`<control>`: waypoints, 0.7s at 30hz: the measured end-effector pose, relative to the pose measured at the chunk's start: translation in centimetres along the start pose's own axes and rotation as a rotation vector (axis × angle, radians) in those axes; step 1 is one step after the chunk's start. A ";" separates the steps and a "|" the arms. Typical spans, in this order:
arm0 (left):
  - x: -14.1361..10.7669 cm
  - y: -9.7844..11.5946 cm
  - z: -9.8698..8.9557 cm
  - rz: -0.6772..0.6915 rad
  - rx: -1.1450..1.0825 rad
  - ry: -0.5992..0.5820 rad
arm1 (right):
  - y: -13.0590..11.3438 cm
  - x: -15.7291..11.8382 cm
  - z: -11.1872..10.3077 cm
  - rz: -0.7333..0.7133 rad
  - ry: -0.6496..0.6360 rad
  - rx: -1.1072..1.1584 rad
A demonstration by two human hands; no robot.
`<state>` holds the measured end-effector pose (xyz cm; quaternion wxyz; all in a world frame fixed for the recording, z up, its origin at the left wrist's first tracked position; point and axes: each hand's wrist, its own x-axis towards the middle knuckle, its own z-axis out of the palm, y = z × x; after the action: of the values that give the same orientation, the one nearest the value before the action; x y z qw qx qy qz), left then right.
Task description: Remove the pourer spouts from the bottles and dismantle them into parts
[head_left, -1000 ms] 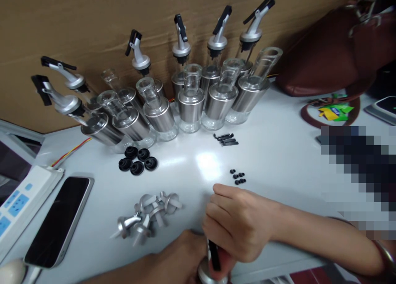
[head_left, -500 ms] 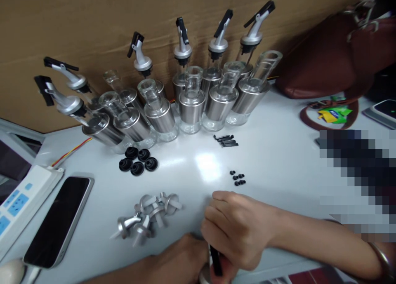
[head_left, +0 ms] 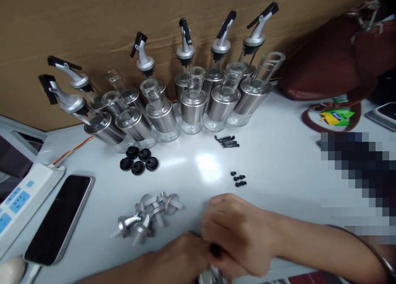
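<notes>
Since half a second ago, the right hand (head_left: 236, 234) has shifted slightly, and the black strip (head_left: 215, 249) beneath it, visible lengthwise before, now shows only as a dark patch. From the left, a white power strip (head_left: 38, 181) and a dark-screened phone (head_left: 60, 218) lie on a white table (head_left: 192, 168). Next comes a loose cluster of silver spout pieces (head_left: 128, 223), with five black stoppers (head_left: 151, 163) grouped behind them. Along the back stand glass bottles (head_left: 193, 109) with metal sleeves, some topped with silver spouts and black levers, others open-necked. At the lower middle, the left hand (head_left: 185, 253) reaches in against the right; its fingers are hidden, so I cannot tell how they are set. A silver fitting (head_left: 213, 275) sits under the two hands at the bottom edge, partly cut off. The right hand's fingers are curled closed around the black strip. Beyond that hand lie a few small black caps (head_left: 242, 183) and, farther back, thin black levers (head_left: 231, 144). On the far right rests a brown bag (head_left: 324, 65), its strap looping near a yellow and green packet (head_left: 336, 117).
</notes>
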<state>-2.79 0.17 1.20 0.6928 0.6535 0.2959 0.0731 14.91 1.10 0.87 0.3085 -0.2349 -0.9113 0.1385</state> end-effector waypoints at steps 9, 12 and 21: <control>0.0 0.2 0.5 -0.153 -0.159 -0.027 | 3.0 0.7 -4.6 0.321 0.165 -0.007; 0.0 -0.7 0.5 0.053 -0.277 -0.012 | 5.3 -0.4 -7.1 0.505 0.140 -0.171; 0.1 -1.3 0.7 0.131 -0.395 0.048 | 8.2 -3.2 -9.1 0.907 -0.185 -0.239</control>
<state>-2.74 -0.59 -0.12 0.7940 0.5209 0.2491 0.1902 25.63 7.45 3.02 0.1054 -0.6293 -0.7500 0.1739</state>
